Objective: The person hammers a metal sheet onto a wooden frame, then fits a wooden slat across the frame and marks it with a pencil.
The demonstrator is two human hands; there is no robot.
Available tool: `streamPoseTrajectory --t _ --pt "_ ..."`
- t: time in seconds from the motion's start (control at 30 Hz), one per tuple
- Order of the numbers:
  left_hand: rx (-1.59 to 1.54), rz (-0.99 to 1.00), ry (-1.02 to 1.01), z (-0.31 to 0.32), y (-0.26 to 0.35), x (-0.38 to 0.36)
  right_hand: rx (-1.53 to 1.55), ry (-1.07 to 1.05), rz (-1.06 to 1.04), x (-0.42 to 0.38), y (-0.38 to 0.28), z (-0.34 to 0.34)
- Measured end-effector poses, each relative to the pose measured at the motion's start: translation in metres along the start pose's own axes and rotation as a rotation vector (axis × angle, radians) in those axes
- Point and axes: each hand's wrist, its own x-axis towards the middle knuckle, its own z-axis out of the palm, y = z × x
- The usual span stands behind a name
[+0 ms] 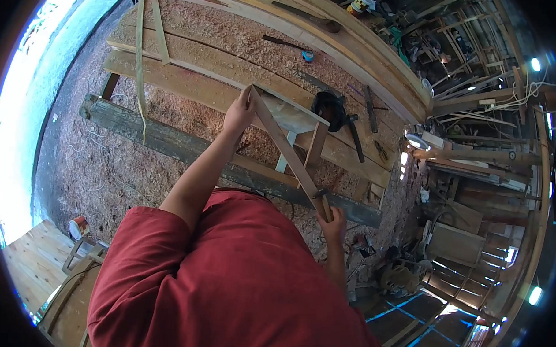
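I hold a long wooden strip [286,142] in front of my chest, over the near side of the work surface [199,74]. Its long axis runs on a slant: the far end points up and to the left, the near end down and to the right, back toward my body. A narrow edge seems to face me.

My left hand [239,116] is closed around the far end, fingers and thumb pinching the corner. My right hand [333,224] is at the near end, its fingers curled round a short handle-like piece [326,206]; I cannot tell whether it is a tool, nor whether that palm also touches the strip.

Beyond the strip a wide board [289,116] slants away from beside my left hand to the right, meeting a short upright piece [316,144]; whether the strip is joined to the board I cannot tell. Just past it lies a black bag [329,108], with a dark hammer-like tool [356,138] beside it. Farther off, a blue tape measure [307,56] lies among wood shavings [234,34].
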Motion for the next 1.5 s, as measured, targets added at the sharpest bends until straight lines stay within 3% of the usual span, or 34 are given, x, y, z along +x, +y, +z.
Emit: streamPoseTrajectory --t 0.1,0.2,0.27,0.3,0.37,0.4,0.47,0.5,0.57,0.7,0.77,0.8,0.87,0.9,0.97,1.03,1.1,1.13,1.2,1.3,1.5 --pt "0.013 -0.058 -0.057 -0.004 0.005 -0.002 0.020 0.012 -0.012 0.000 -0.001 0.000" --pt "0.056 -0.046 0.034 -0.001 0.003 -0.004 0.025 0.022 -0.036 0.000 0.006 0.002" --pt "0.419 0.376 0.258 0.005 -0.007 -0.005 0.084 0.061 -0.039 0.001 0.008 0.001" --pt "0.420 0.385 0.256 0.002 0.000 -0.010 0.089 0.068 -0.035 0.002 0.010 -0.003" --pt "0.724 0.649 0.236 -0.011 0.024 -0.023 0.147 0.075 -0.031 0.008 0.014 -0.016" --pt "0.726 0.669 0.233 -0.015 0.031 -0.022 0.157 0.090 -0.022 0.011 0.014 -0.026" --pt "0.669 1.073 -0.126 -0.026 0.038 -0.018 0.123 0.042 -0.015 0.018 0.012 -0.047" --pt "0.675 1.086 -0.134 -0.023 0.039 -0.014 0.135 0.049 -0.007 0.022 0.015 -0.055" --pt "0.660 0.792 -0.900 -0.014 0.039 -0.005 0.074 0.074 -0.045 0.029 0.021 -0.067" --pt "0.334 0.664 -1.027 -0.038 0.060 -0.022 0.097 0.241 -0.176 0.051 0.024 -0.098" --pt "0.295 0.534 -0.927 -0.050 0.061 -0.026 0.053 0.557 -0.254 0.056 0.022 -0.110" --pt "0.306 0.546 -0.945 -0.048 0.057 -0.033 0.057 0.568 -0.232 0.056 0.018 -0.114" --pt "-0.127 0.306 -0.799 -0.042 0.044 -0.051 0.074 0.759 -0.135 0.054 0.010 -0.115" --pt "-0.117 0.312 -0.814 -0.039 0.049 -0.064 0.077 0.768 -0.117 0.051 0.013 -0.108" --pt "-0.469 0.034 -0.643 -0.023 0.067 -0.090 0.234 0.619 0.007 0.045 0.021 -0.087" --pt "-0.461 0.045 -0.633 0.006 0.062 -0.096 0.327 0.622 -0.040 0.040 0.021 -0.067" --pt "-0.625 -0.045 -0.539 0.033 0.059 -0.101 0.385 0.492 0.056 0.031 0.026 -0.045" --pt "-0.619 -0.076 -0.480 0.045 0.055 -0.101 0.389 0.494 0.064 0.026 0.024 -0.039" --pt "-0.632 -0.144 -0.447 0.066 0.053 -0.101 0.410 0.230 0.134 0.015 0.020 -0.029" --pt "-0.635 -0.240 -0.400 0.089 0.054 -0.110 0.399 0.101 0.114 0.004 0.023 -0.006" --pt "-0.557 -0.261 -0.387 0.115 0.048 -0.131 0.442 0.048 0.170 -0.009 0.028 0.021"
